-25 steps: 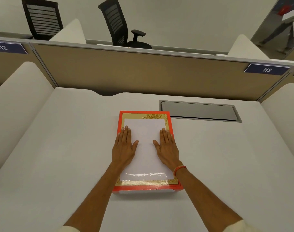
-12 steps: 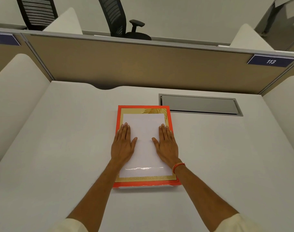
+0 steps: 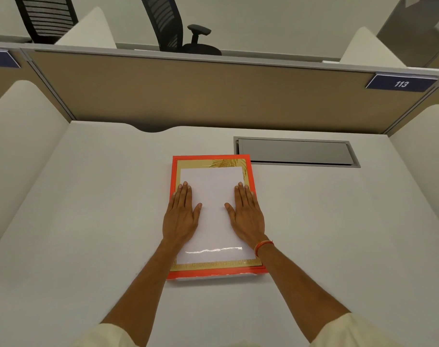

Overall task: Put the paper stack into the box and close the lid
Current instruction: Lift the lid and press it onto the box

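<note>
A flat red box (image 3: 174,176) lies in the middle of the white desk (image 3: 88,221). Its lid is down and shows a gold border around a glossy white panel (image 3: 213,186). No loose paper stack is in sight. My left hand (image 3: 181,214) lies flat, palm down, on the left side of the lid. On the right side my right hand (image 3: 246,214) lies the same way, with an orange thread around its wrist. Neither hand grips anything.
A grey cable hatch (image 3: 293,151) is set into the desk just behind and right of the box. A tan partition (image 3: 213,96) closes the back, and white dividers (image 3: 20,136) rise on both sides. Black office chairs (image 3: 168,23) stand beyond the partition.
Both hands stay flat on the lid in the same places. Only the view has shifted a little, so the box sits slightly higher in the frame.
</note>
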